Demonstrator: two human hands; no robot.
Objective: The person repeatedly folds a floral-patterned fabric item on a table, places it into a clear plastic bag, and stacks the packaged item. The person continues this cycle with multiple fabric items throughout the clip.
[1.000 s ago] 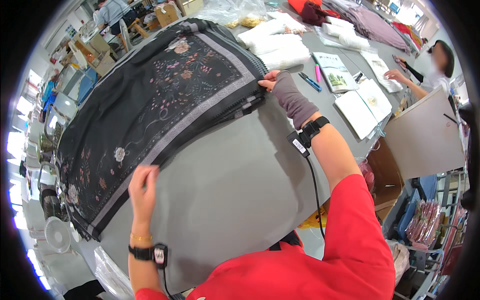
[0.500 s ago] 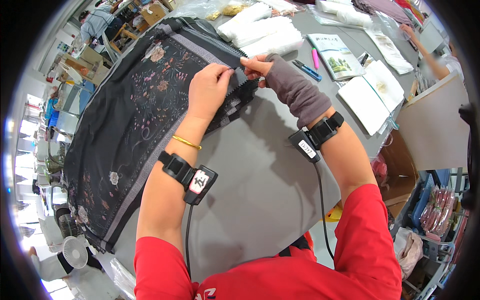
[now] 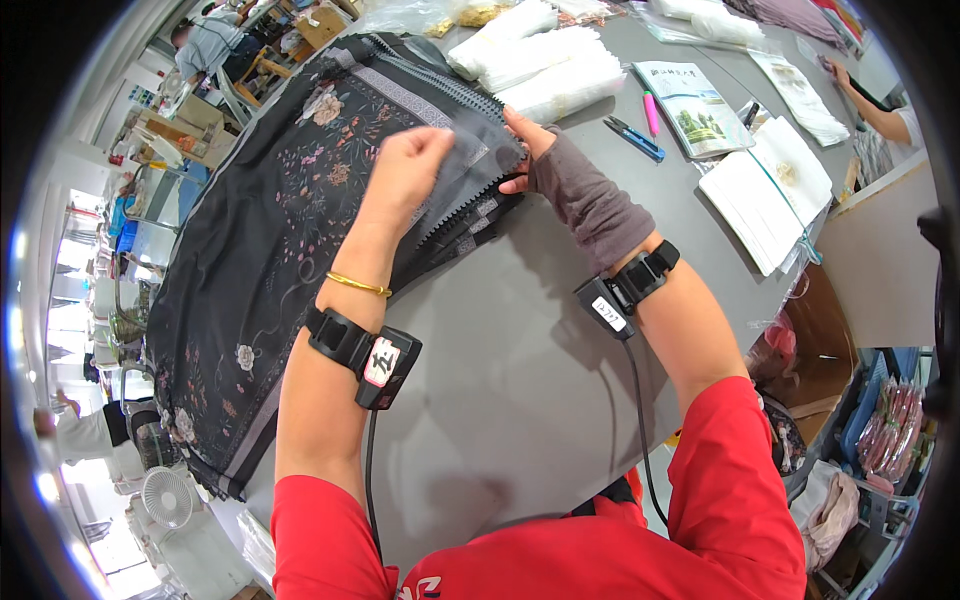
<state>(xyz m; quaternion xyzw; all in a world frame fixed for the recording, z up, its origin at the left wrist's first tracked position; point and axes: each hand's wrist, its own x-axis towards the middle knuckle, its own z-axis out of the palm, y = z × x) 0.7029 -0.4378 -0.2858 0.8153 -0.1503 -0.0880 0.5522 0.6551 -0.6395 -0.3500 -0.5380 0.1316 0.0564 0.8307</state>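
Note:
A stack of dark floral cloths [image 3: 290, 200] with zigzag-cut edges and pale patterned borders lies over the left of the grey table. My left hand [image 3: 408, 172], a little blurred, is closed in a pinch on the top cloth's corner, above the stack. Between my hands that top layer looks lifted and turned over, its plainer grey underside showing. My right hand [image 3: 535, 150], its wrist in a grey-brown sleeve cover, grips the stack's right corner, thumb above and fingers below. Part of those fingers is hidden by the cloth.
Beyond the stack lie white plastic-wrapped bundles [image 3: 545, 65]. To the right are blue thread snips [image 3: 635, 140], a pink pen [image 3: 651, 114], a booklet [image 3: 694, 108] and an open notebook [image 3: 765, 195]. Another person's arm [image 3: 865, 105] reaches in at far right. A cardboard box [image 3: 815, 325] stands below the table edge.
My left hand has drawn away from the right hand, up and to the left, turning back the cloth's corner. My right hand stays at the stack's corner, its thumb more extended.

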